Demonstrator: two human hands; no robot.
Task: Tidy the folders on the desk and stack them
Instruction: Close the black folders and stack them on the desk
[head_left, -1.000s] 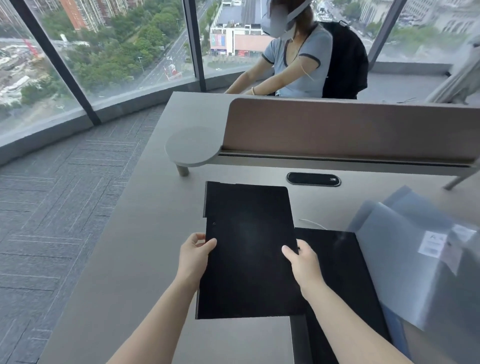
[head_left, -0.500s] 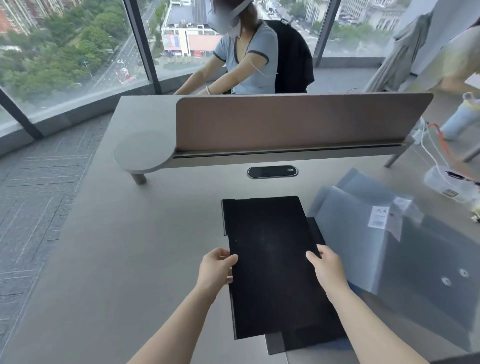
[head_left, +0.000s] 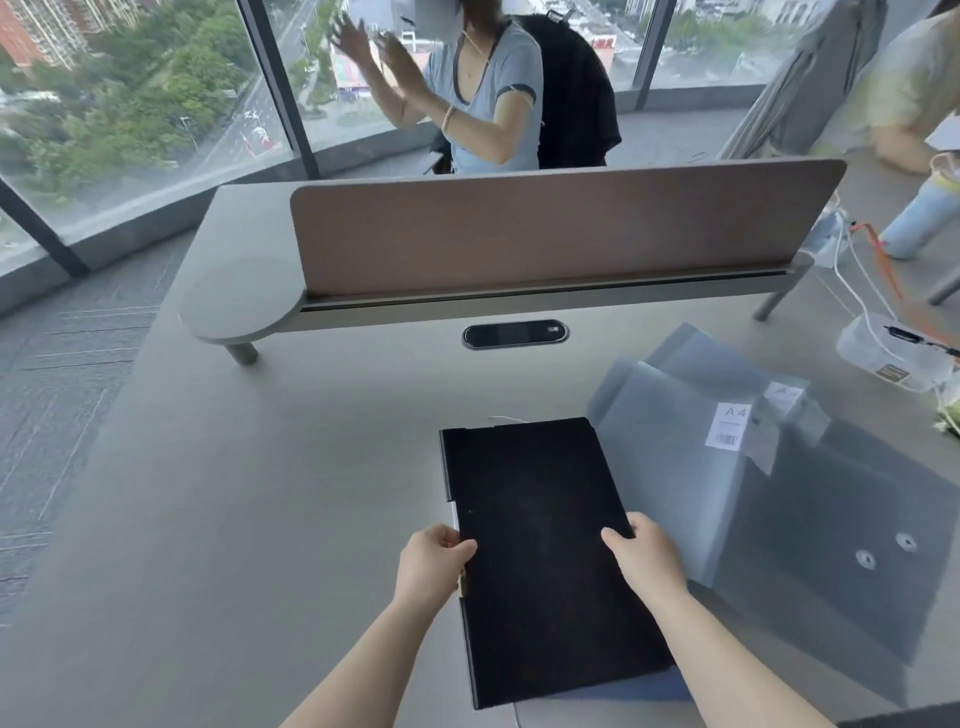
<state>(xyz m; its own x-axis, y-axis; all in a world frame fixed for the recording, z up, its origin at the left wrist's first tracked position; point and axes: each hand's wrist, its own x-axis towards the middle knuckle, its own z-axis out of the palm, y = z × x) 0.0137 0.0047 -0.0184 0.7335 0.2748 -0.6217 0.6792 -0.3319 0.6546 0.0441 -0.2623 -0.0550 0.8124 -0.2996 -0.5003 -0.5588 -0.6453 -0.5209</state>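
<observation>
A black folder (head_left: 540, 540) lies flat on the grey desk (head_left: 260, 519), lined up on top of a second black folder whose left edge just shows. My left hand (head_left: 431, 564) grips its left edge and my right hand (head_left: 647, 558) grips its right edge. To the right, several translucent grey-blue folders (head_left: 675, 467) lie fanned out, overlapping each other; the top one carries a white "A4" label. A blue folder corner (head_left: 649, 686) peeks out under the black folders' near edge.
A brown divider panel (head_left: 545, 234) with a grey shelf crosses the desk behind the folders; a black cable grommet (head_left: 514, 334) sits below it. A white box with cables (head_left: 893, 353) lies far right. A person sits beyond the divider with raised hands.
Both hands carried the black folder rightward until it sat squarely over the second black folder, now almost fully covered. The person opposite raised both hands.
</observation>
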